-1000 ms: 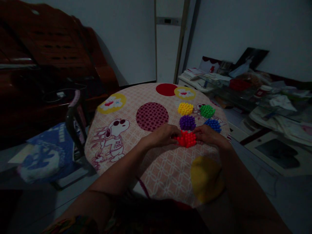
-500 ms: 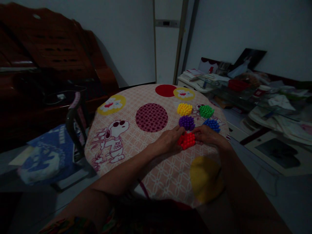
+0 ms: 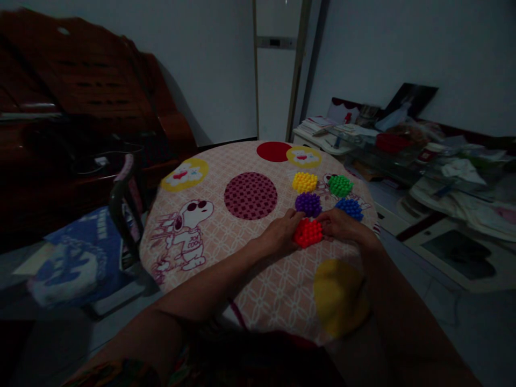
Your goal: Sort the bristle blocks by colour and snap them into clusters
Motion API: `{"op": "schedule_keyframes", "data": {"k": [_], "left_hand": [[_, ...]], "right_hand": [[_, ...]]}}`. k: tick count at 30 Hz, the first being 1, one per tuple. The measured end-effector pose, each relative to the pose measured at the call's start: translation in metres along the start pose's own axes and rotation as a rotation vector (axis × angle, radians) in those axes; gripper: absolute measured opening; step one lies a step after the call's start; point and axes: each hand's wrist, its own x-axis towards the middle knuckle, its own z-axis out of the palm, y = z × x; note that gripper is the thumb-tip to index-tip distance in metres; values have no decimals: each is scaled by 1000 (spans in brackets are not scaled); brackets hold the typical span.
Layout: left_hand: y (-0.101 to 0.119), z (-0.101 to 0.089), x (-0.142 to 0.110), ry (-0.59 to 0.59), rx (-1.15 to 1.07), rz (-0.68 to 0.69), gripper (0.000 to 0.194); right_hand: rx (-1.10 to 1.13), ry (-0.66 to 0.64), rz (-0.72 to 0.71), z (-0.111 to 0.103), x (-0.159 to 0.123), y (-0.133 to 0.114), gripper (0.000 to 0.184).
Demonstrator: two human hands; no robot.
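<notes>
On the patterned tablecloth lies a red cluster of small round beads [image 3: 308, 233], between my two hands. My left hand [image 3: 282, 230] presses against its left side, fingers bent along its far edge. From the right, my right hand [image 3: 338, 224] curls its fingers against the same cluster; some fingertips are hidden. Just beyond is a purple bead cluster [image 3: 308, 205], close to my fingertips. A blue bead cluster [image 3: 350, 209] sits behind my right hand. Farther back are a yellow bead cluster [image 3: 305, 183] and a green bead cluster [image 3: 341, 186].
The round table [image 3: 250, 258] wears a cloth with cartoon dogs and coloured circles. To its left stands a chair [image 3: 124, 199] with a blue bag [image 3: 80, 252], before a wooden bench [image 3: 100, 97]. A cluttered glass-topped stand [image 3: 387, 161] runs along the right wall.
My fingers have shifted slightly around the red cluster, and more of its left part shows now. The other clusters stay in place.
</notes>
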Motion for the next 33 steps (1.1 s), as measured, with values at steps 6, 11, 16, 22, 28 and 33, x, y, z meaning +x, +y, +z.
{"op": "schedule_keyframes", "data": {"k": [6,11,16,22,28,33], "left_hand": [[-9,-4,3,3,-16,-9,85],[-22,-6,6,11,-57,-12,97],[-19,3,6,-17,-95,13,96],[-15,5,6,-22,-116,20,84],[-16,5,8,-30,-104,-4,76],[-18,7,9,-21,-120,29,87]], "right_hand": [[23,-21,-18,-2,3,7,23],[75,6,-12,-1,4,14,27],[74,-15,7,1,6,11,30],[49,-29,-9,2,5,5,27],[26,-17,-24,5,3,3,24],[51,-2,-16,5,1,1,31]]}}
